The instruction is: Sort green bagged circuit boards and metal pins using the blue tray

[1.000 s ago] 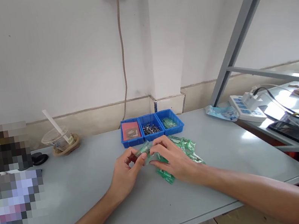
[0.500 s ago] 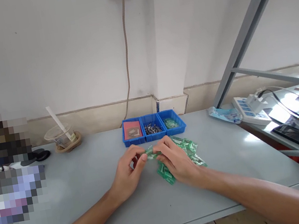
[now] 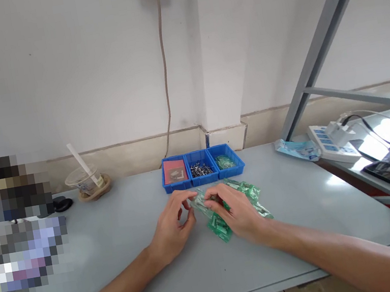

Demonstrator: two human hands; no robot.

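A small clear and green plastic packet (image 3: 200, 206) sits between my two hands, above the table. My right hand (image 3: 236, 211) pinches its right side between thumb and fingers. My left hand (image 3: 174, 225) is at the packet's left edge, its thumb and index finger apart, the index fingertip at the film. What lies inside the packet is too small to make out. Under and beside my right hand is a loose pile of green plastic packets (image 3: 250, 190), partly covered by the hand.
Behind my hands stands a blue three-part bin (image 3: 178, 186) with a red sheet, small metal pieces (image 3: 201, 169) and green packets (image 3: 224, 162). At the left are a lidded plastic cup (image 3: 87, 184) and a co-worker; a power strip (image 3: 332, 143) and metal frame are at the right.
The packet has gone from bunched between both hands' fingertips to spread out beneath the right hand's pinch. My left thumb and index finger have parted. The view has shifted slightly.
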